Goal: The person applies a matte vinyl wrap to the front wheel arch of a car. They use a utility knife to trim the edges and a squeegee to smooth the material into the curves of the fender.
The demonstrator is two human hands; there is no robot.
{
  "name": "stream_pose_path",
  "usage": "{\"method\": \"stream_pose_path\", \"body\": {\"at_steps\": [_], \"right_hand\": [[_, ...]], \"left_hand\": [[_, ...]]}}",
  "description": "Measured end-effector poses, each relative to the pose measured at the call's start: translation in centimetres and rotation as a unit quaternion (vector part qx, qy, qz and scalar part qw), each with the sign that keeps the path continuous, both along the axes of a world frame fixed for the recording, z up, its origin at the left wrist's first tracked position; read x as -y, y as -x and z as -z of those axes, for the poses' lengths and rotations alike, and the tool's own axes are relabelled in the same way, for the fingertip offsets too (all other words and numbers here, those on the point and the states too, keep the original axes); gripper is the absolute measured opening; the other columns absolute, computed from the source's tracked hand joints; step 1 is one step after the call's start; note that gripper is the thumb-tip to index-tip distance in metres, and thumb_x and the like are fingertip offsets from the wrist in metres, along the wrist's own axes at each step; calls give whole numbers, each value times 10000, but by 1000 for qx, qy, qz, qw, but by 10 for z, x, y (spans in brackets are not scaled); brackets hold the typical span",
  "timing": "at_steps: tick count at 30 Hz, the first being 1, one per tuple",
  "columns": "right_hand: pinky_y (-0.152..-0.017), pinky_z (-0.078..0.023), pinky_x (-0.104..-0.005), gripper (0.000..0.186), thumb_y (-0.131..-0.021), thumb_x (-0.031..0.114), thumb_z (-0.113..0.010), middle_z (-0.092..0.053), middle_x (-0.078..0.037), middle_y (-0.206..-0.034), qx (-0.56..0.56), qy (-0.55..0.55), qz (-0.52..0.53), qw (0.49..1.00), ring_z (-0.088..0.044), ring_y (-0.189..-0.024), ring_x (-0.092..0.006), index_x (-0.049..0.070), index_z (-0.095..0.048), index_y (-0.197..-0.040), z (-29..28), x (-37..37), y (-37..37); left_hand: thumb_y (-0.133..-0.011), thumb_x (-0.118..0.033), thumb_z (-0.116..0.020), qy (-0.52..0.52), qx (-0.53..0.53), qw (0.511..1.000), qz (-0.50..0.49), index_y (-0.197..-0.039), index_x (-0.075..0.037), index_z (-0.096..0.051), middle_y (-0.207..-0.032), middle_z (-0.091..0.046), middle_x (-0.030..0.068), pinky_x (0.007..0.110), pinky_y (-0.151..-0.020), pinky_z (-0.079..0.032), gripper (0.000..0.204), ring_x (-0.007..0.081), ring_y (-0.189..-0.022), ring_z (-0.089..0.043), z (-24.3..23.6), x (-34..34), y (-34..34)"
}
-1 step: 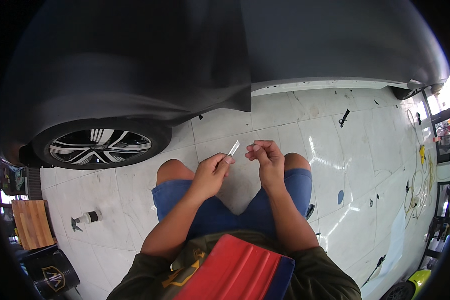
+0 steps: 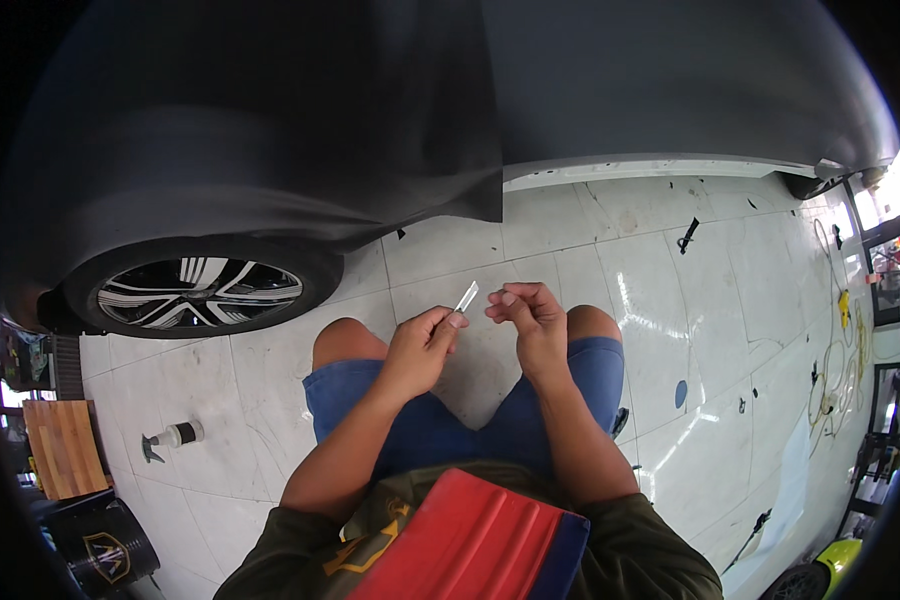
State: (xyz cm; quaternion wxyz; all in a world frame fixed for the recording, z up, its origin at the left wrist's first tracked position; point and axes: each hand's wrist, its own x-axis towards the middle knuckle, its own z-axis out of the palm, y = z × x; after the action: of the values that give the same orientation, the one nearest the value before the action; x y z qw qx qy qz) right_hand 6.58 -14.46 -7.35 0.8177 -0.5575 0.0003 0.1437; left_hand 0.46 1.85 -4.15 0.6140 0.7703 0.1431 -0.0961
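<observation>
My left hand (image 2: pixel 423 345) is closed around a slim silver utility knife (image 2: pixel 466 298), its slanted blade tip pointing up and away from me. Just to the right, my right hand (image 2: pixel 535 325) is raised with thumb and forefinger pinched together near the blade tip; anything between them is too small to make out. Both hands hover above my lap, apart from each other. Ahead, a dark film sheet (image 2: pixel 440 190) hangs loose off the car's lower edge behind the wheel (image 2: pixel 200 293). A red squeegee (image 2: pixel 460 535) with a blue edge lies against my chest.
The grey car body (image 2: pixel 650 80) spans the far side. A spray bottle (image 2: pixel 178 434) lies on the tiled floor at left, near a wooden board (image 2: pixel 64 448) and a black drum (image 2: pixel 100 545). Dark scraps (image 2: pixel 688 236) and a pale hose (image 2: pixel 850 365) lie at right.
My right hand has shifted slightly left, closer to the knife's tip. My left hand has stayed in place.
</observation>
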Motion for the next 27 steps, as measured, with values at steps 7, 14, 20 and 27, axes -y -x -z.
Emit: {"method": "stream_pose_path", "body": {"at_steps": [7,14,20,27], "right_hand": [[-792,-528,-283,134,-956,29,-569,-679,-129,-977,43,-48,-35,997,-673,-872,-177,-35,-595,-1071,-8,-7,9],[-779,-527,-279,141,-955,39,-573,-681,-128,-952,96,71,-20,993,-670,-858,-169,-44,-599,-1066,-11,-12,15],[-737,-524,-303,164,-967,123,-577,-684,-116,-912,-20,-91,-97,991,-663,-794,-176,-22,-609,-1036,-2,-2,-1],[-633,-513,-417,135,-940,124,-514,-658,-160,-725,280,501,-62,817,-673,-695,-317,1,-567,-952,47,18,-18]], "left_hand": [[-996,-313,-520,-83,24,996,-5,-939,-48,-648,-599,-529,37,313,-524,-396,300,126,-537,-486,-9,0,7],[-999,-351,-522,-76,31,996,-22,-871,-58,-638,-582,-476,-8,267,-501,-346,340,73,-532,-422,-6,5,12],[-1003,-351,-513,143,-53,988,9,-887,-36,-630,-600,-481,11,273,-497,-351,355,76,-537,-429,2,-10,9],[-985,-343,-543,-122,131,983,-38,-980,-12,-659,-773,-598,35,277,-600,-436,351,113,-662,-539,45,-43,12]]}}
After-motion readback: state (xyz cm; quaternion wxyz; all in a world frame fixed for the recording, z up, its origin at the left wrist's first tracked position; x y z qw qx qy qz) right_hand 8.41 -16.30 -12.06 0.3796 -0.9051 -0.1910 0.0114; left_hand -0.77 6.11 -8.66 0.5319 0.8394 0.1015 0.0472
